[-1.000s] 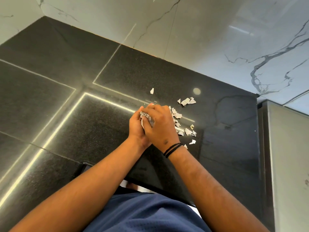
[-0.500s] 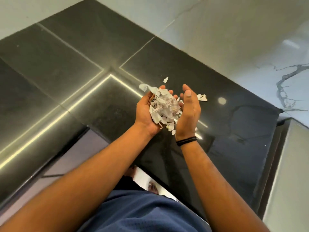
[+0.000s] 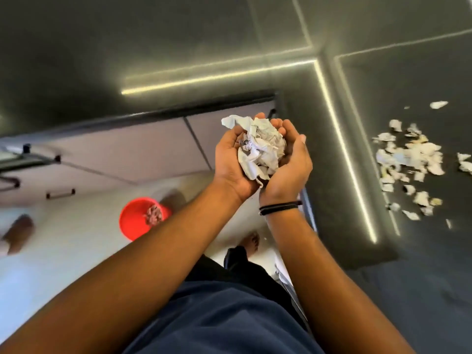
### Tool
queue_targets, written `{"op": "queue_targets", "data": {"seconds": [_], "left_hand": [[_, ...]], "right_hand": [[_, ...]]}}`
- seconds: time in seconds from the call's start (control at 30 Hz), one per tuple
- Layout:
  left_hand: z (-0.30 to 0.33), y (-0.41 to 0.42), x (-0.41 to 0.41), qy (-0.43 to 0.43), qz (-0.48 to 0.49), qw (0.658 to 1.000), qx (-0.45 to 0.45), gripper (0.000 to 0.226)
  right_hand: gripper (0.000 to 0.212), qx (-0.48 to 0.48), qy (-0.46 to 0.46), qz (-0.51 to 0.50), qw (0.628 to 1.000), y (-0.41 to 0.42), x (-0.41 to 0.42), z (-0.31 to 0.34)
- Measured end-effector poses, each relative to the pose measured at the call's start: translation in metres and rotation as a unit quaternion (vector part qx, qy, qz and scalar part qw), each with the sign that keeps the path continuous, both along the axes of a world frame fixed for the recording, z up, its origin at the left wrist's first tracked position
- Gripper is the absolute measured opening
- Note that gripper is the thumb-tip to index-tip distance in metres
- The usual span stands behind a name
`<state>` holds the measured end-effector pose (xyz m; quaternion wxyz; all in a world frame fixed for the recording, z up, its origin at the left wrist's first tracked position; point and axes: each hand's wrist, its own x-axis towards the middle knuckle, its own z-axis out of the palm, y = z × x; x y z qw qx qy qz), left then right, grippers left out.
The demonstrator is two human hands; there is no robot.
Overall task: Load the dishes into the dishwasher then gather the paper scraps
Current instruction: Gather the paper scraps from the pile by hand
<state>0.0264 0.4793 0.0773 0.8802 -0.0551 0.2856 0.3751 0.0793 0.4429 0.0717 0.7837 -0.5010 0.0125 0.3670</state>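
Both hands were cupped together w/ a wad of paper scraps (image 3: 260, 149) cradled between them. The left hand (image 3: 231, 159) curled up around the wad's left side; the right hand (image 3: 291, 162) curled around its right side, heels of the palms touching below. One wad, held off the counter edge, above the floor.

Surroundings: dark counter (image 3: 178, 42) ran across the top of the view & down the right side, w/ bright light strips reflected on it. A loose pile of scraps (image 3: 408, 159) lay on the counter's right part, well apart from the hands (too many & too blurred to count; a few strays sat around the pile's rim). Nothing sat between the hands & that pile but bare counter.

Below left, on the pale floor (image 3: 63, 251), stood one red bucket (image 3: 138, 218) w/ some dark, blurred stuff inside — couldn't tell what. The left forearm crossed just beside it. Two dark wristbands (image 3: 279, 207) circled the right wrist. One bare foot (image 3: 251, 242) showed on the floor between the forearms. Dark cabinet handles (image 3: 60, 194) showed at far left, approx three, blurred. Navy shirt (image 3: 217, 315) filled the bottom centre.
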Motion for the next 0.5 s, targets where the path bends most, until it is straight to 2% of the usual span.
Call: {"op": "queue_targets", "data": {"seconds": [0.23, 0.37, 0.5], "left_hand": [[-0.057, -0.011, -0.149, 0.031, 0.155, 0.985, -0.065, 0.033], [-0.112, -0.027, -0.233, 0.058, 0.202, 0.972, -0.107, 0.034], [-0.193, -0.047, -0.323, 0.113, 0.226, 0.956, -0.149, 0.052]], "right_hand": [[0.041, -0.081, 0.09, 0.159, 0.98, 0.013, -0.137, -0.069], [0.043, -0.118, 0.139, 0.217, 0.959, 0.009, -0.216, -0.128], [0.044, -0.176, 0.191, 0.274, 0.926, -0.004, -0.308, -0.198]]}}
